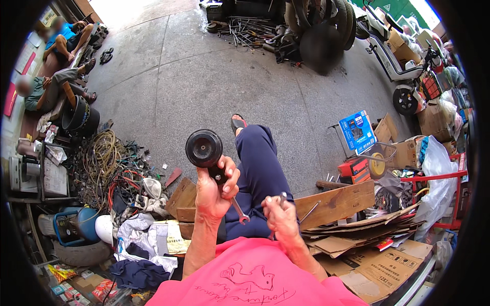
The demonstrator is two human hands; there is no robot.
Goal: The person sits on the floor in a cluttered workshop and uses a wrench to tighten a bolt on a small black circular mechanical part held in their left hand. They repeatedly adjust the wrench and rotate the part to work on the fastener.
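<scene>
Floor (194, 81): grey and hard, with a heap of metal tools (247, 33) near its far edge; small pieces dropped there could have rolled off, so work over the lap looked safer.

Cardboard stack (385, 273): flattened brown sheets to the right of the lap, the far edge just beside the wooden board.

Dark blue trousers (260, 163): formed the lap beneath both hands, one knee raised.

Wooden board (339, 200): stood out to the right of the lap; a thin metal rod (310, 211) crossed the view of its left end, whether resting or held could not be told.

Left hand (212, 196): curled around the lower part of the round black part; a firm hold there, clear of the face, seemed best for resisting any twist.

Right hand (280, 219): fingers closed narrowly on a slim metal piece, apart from the left hand; a light pinch would have suited fine alignment.

Round black part (204, 148): perhaps a horn, held above the lap, its ringed face upward.

Open-ended spanner (239, 210): jutted below the left fingers, its other end hidden; loose there, it risked slipping.

Slim metal piece (283, 196): only its tip showed clearly, so its kind could not be told.

Fastener (218, 177): small and bright, beside the left fingers; any tool put to it needed to sit square and fully home.
</scene>
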